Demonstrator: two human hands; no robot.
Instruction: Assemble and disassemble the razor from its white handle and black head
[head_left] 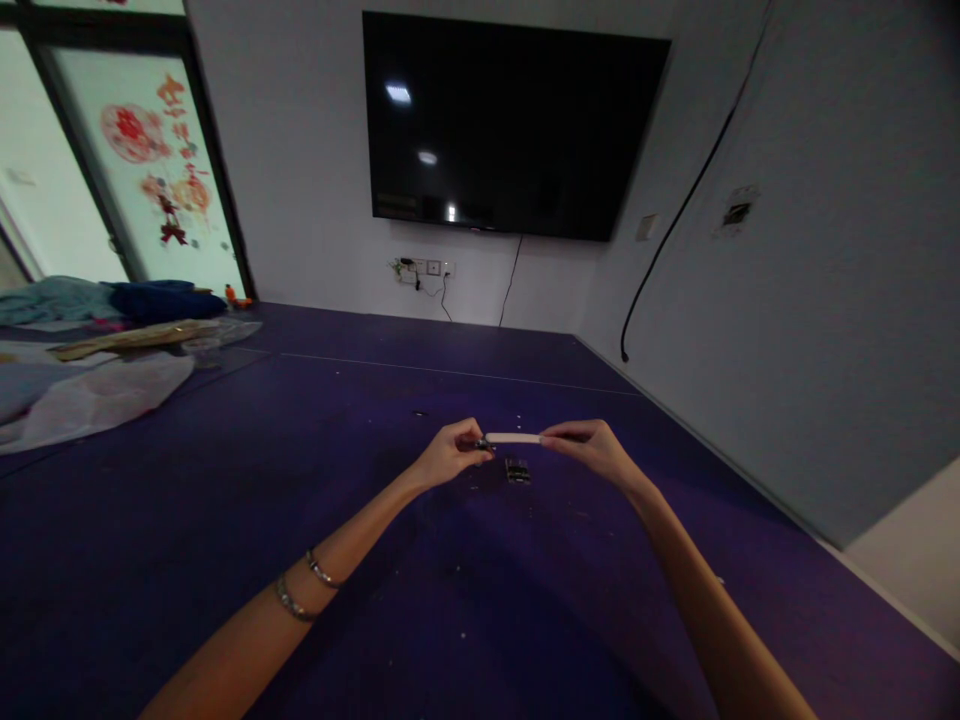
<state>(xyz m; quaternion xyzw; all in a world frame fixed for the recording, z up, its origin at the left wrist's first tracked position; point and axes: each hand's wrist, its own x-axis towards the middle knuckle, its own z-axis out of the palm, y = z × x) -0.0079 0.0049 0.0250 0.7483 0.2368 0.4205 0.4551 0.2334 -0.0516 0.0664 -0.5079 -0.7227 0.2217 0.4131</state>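
Observation:
Both hands are held out ahead of me over the purple surface, with a pale, flat strip (pixel 514 438) stretched level between them. The fingers of my left hand (pixel 448 455) pinch a small, dark metallic piece (pixel 484 444) at the strip's left end; its kind is too small to make out. My right hand (pixel 592 447) is closed on the strip's right end between thumb and fingers. Just below the strip, a small dark object with light edges (pixel 517 471) lies on the surface. Whether the metallic piece is joined to the strip, I cannot tell.
The purple surface (pixel 337 560) carries scattered small light specks and a small dark piece (pixel 420 413). Plastic sheeting (pixel 105 400) and folded cloths (pixel 165 300) lie at the left. A black cable (pixel 679 215) hangs down the right wall. A television (pixel 517 130) is mounted ahead.

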